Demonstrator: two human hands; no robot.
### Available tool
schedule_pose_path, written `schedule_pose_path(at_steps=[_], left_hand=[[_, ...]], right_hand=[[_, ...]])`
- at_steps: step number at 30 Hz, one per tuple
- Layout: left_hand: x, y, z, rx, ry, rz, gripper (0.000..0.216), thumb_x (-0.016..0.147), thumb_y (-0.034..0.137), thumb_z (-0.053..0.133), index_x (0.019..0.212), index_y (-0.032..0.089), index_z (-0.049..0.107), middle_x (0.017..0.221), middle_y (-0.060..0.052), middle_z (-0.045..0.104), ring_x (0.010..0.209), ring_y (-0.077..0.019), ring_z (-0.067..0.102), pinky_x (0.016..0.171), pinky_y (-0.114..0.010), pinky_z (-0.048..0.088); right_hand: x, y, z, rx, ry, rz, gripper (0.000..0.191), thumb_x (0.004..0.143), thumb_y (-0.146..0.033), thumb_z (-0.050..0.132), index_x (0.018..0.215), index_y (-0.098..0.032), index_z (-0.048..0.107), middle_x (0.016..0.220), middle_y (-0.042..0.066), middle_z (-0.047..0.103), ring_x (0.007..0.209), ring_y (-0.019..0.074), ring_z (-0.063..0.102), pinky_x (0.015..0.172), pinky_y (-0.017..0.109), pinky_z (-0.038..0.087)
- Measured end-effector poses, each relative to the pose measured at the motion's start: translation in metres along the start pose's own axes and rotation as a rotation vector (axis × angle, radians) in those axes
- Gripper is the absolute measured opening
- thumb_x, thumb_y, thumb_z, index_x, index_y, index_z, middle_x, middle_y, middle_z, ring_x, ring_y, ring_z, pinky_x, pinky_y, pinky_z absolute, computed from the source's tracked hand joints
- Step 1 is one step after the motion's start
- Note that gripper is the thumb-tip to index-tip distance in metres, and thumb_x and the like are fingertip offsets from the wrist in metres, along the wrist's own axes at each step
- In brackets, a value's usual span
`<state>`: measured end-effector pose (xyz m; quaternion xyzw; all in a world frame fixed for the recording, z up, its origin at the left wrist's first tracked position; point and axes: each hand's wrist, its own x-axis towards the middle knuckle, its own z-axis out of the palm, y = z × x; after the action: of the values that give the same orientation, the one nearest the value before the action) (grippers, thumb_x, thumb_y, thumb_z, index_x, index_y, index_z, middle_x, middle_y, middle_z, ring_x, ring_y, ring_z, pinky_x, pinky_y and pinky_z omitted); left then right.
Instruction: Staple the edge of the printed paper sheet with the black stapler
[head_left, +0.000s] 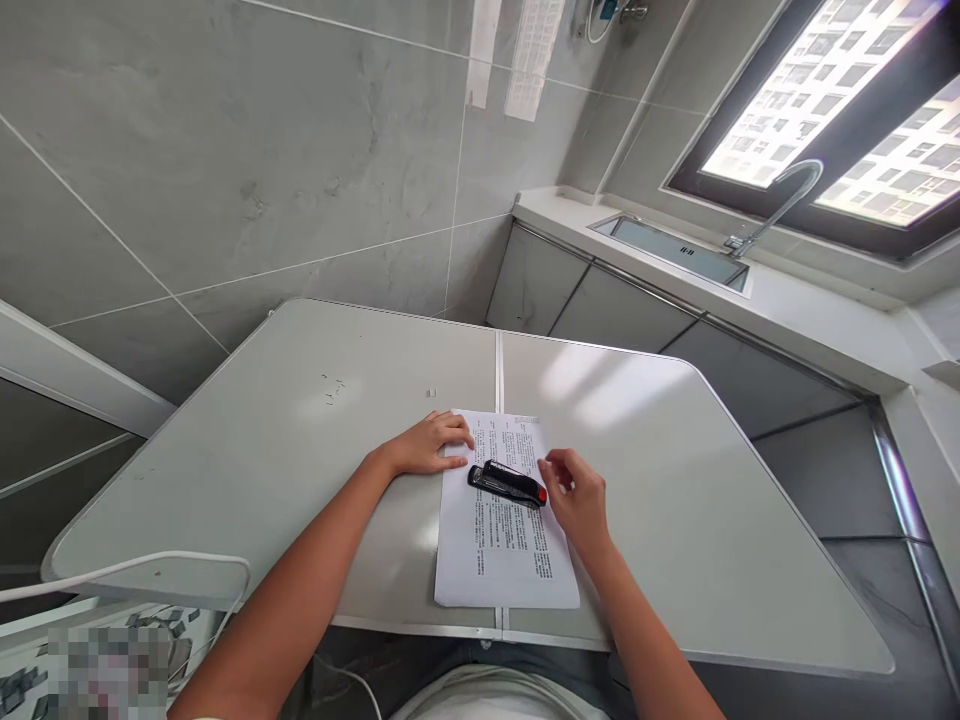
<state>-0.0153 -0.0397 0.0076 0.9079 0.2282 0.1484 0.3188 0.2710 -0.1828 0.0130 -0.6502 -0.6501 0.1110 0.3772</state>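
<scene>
A stack of white printed paper [510, 590] lies on the table, with a black stapler [504, 485] resting across its upper half. The stapler's red-tipped end points right. My left hand [426, 443] lies palm down at the paper's upper left edge, its fingers apart and fingertips on the sheet. At the right edge, beside the stapler's red end, is my right hand [577, 492]. Its fingers are curled, with thumb and index finger close together at the paper's margin. Whether they grip anything between the tips is hidden.
The light folding table [675, 520] has a centre seam. Loose staples [334, 388] are scattered at left; a small staple piece [431, 393] lies behind the paper. A white cable [150, 558] crosses the left front corner. Beyond stand a counter with a sink [675, 250] and tap [780, 205].
</scene>
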Motion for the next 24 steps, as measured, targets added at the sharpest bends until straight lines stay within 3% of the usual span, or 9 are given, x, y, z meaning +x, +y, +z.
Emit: schedule_pose_path(at_steps=[3,5,9,17,21,24], left_hand=[[0.0,0.0,-0.002,0.006,-0.082,0.011,0.037,0.085,0.049,0.081,0.115,0.029,0.073,0.124,-0.006,0.064,0.118,-0.0268,0.059,0.11,-0.042,0.034],[0.0,-0.002,-0.004,0.012,-0.091,0.006,0.042,0.082,0.051,0.084,0.116,0.029,0.072,0.125,-0.006,0.063,0.119,-0.0279,0.058,0.11,-0.042,0.034],[0.0,-0.003,-0.003,0.01,-0.099,0.009,0.044,0.082,0.053,0.083,0.117,0.03,0.072,0.126,-0.006,0.063,0.119,-0.0281,0.058,0.11,-0.042,0.034],[-0.002,-0.002,-0.003,-0.007,-0.059,0.0,0.039,0.085,0.05,0.081,0.116,0.029,0.073,0.124,-0.006,0.064,0.117,-0.0266,0.058,0.11,-0.042,0.036],[-0.001,-0.001,-0.003,-0.013,-0.053,0.013,0.024,0.095,0.044,0.071,0.113,0.028,0.074,0.121,-0.007,0.065,0.114,-0.0252,0.059,0.108,-0.042,0.038],[0.0,-0.002,-0.002,-0.013,-0.045,0.007,0.021,0.097,0.042,0.068,0.11,0.028,0.076,0.12,-0.007,0.065,0.11,-0.0243,0.06,0.106,-0.042,0.038]], right_hand=[[0.002,-0.008,-0.003,0.093,-0.324,-0.214,0.032,0.098,-0.043,0.065,0.123,-0.024,0.063,0.114,0.01,0.068,0.102,0.0259,0.063,0.084,0.037,0.052],[0.004,-0.011,-0.001,0.046,-0.444,-0.248,0.036,0.097,-0.039,0.067,0.13,-0.026,0.06,0.115,0.01,0.068,0.104,0.0265,0.062,0.085,0.039,0.052],[0.013,-0.011,0.01,-0.002,-0.422,-0.259,0.018,0.1,-0.026,0.06,0.118,-0.025,0.064,0.098,0.006,0.068,0.091,0.0246,0.061,0.081,0.039,0.05],[0.033,-0.002,0.027,0.157,-0.417,-0.201,0.024,0.096,-0.027,0.067,0.12,-0.025,0.067,0.103,0.007,0.069,0.099,0.0245,0.062,0.086,0.039,0.051],[0.036,0.004,0.017,0.319,-0.378,-0.15,0.036,0.095,-0.041,0.068,0.127,-0.025,0.065,0.113,0.009,0.07,0.105,0.0259,0.062,0.09,0.04,0.051],[0.044,0.013,0.0,0.413,-0.392,-0.033,0.03,0.097,-0.045,0.059,0.117,-0.024,0.069,0.11,0.009,0.07,0.099,0.0245,0.061,0.088,0.038,0.049]])
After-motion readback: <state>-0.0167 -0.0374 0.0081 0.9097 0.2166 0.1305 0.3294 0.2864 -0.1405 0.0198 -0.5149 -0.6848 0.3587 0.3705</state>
